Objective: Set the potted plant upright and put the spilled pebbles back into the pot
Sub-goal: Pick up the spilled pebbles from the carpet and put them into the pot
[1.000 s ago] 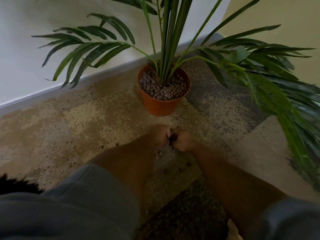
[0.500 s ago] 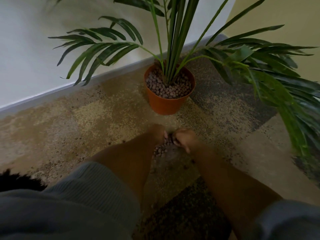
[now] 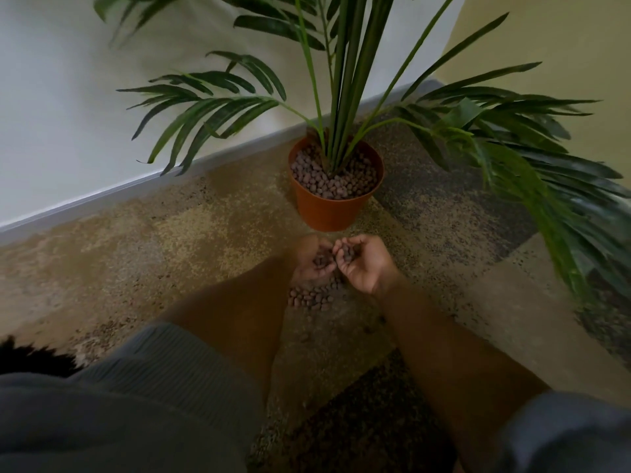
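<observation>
Both palms are cupped upward side by side, the left hand [image 3: 312,259] and right hand [image 3: 363,264] each cradling pebbles [image 3: 346,253]. The pot [image 3: 327,209] stands upright just ahead. Loose fingers could leak some onto the heap on the carpet [image 3: 312,297].

One pot [image 3: 333,208], one plant [image 3: 345,80], two hands [image 3: 341,261], many pebbles [image 3: 312,297].

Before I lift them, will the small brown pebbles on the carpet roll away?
Probably. The small brown rounded pebbles lie loose, so some may roll or slip from cupped hands. The textured speckled carpet should slow them.
</observation>
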### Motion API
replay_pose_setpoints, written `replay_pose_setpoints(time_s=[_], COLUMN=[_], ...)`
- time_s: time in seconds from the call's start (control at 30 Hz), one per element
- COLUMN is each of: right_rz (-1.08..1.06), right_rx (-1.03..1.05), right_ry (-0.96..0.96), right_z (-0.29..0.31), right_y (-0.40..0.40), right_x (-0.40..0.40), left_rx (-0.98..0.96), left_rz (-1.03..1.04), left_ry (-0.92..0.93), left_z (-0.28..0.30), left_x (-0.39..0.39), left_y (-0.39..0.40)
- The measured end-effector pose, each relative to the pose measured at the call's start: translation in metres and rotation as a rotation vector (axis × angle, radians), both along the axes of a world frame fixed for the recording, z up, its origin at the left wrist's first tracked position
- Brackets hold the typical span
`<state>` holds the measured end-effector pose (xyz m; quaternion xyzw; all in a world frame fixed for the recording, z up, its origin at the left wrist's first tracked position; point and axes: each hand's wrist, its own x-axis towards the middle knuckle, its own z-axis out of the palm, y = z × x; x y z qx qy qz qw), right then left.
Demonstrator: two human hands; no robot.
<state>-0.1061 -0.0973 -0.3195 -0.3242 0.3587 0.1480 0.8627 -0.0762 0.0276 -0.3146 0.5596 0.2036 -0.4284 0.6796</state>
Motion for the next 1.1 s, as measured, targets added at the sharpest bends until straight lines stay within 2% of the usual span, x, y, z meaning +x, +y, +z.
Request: replay_pose_setpoints(time_s=[0.1, 0.27, 0.47, 0.57, 0.7, 0.83, 0.97, 1.1], right_rz=[0.011, -0.031, -0.206, -0.278, -0.297, -0.287, -0.318, -0.198], right_rx=[0.054, 0.144, 0.182, 0.165, 0.114, 0.162, 0.221, 0.124], right_ry=[-0.056, -0.121, -0.189, -0.215, -0.223, -0.238, -0.241, -0.231], right_z=[0.018, 0.049, 0.088, 0.103, 0.115, 0.118, 0.111, 0.099], right_y=[0.013, 0.037, 0.048, 0.048, 0.045, 0.04, 0.038, 0.048], right_x=[0.009, 0.02, 0.039, 0.049, 0.059, 0.058, 0.055, 0.054], left_rx=[-0.117, -0.138, -0.433, -0.445, -0.459, -0.541, -0.525, -0.511], left_rz=[0.185, 0.468, 0.708, 0.715, 0.675, 0.6, 0.577, 0.644], left_ry=[0.032, -0.009, -0.039, -0.131, -0.16, -0.124, -0.116, -0.089], left_z=[0.011, 0.024, 0.061, 0.082, 0.103, 0.11, 0.109, 0.094], left_x=[0.003, 0.02, 0.041, 0.051, 0.056, 0.055, 0.052, 0.054], left_y=[0.012, 0.022, 0.022, 0.017, 0.01, 0.012, 0.018, 0.031])
